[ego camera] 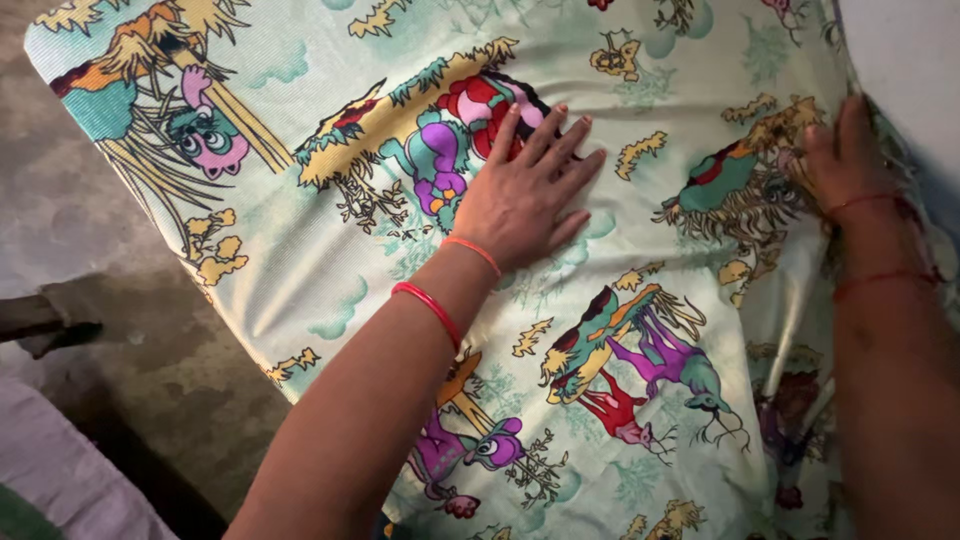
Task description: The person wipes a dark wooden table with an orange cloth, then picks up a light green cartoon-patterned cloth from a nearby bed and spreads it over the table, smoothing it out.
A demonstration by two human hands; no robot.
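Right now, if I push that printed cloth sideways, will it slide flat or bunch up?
Likely bunch: the printed cloth looks thin and floppy, already creased near the right hand. Its slight sheen suggests it may slip under the flat left hand.

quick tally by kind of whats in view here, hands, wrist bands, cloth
hands: 2, left hand flat on the cloth, right hand at its right edge
red bangles and threads: 4, two on the left wrist, two on the right wrist
printed cartoon cloth: 1
total: 7
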